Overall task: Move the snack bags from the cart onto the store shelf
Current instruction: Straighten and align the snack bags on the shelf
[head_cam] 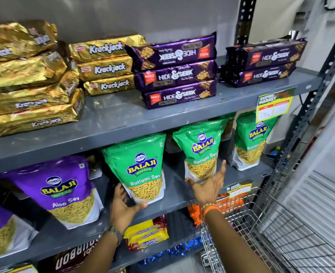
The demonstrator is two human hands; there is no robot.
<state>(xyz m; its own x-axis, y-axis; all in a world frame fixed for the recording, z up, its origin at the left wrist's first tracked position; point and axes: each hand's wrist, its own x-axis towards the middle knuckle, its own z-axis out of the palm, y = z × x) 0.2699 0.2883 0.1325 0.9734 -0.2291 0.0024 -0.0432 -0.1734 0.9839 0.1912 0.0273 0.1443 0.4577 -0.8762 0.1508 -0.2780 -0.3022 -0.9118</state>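
Three green Balaji Ratlami Sev bags stand upright along the grey middle shelf [174, 196]. My left hand [123, 207] grips the lower left corner of the leftmost green bag [141, 166], thumb under its bottom edge. My right hand [210, 186] is spread open, palm toward the shelf, fingertips at the base of the second green bag [201, 152] without gripping it. The third green bag [251, 142] stands further right. A purple Aloo Sev bag [62, 190] stands to the left. The wire cart [277, 233] sits at lower right, under my right forearm.
The upper shelf [113, 119] carries stacks of gold Krackjack packs [107, 66] and purple Hide & Seek packs [178, 75]. Price tags [274, 105] hang from the shelf edges. Yellow Marie packs [147, 235] lie on the shelf below. A perforated steel upright [308, 107] bounds the right side.
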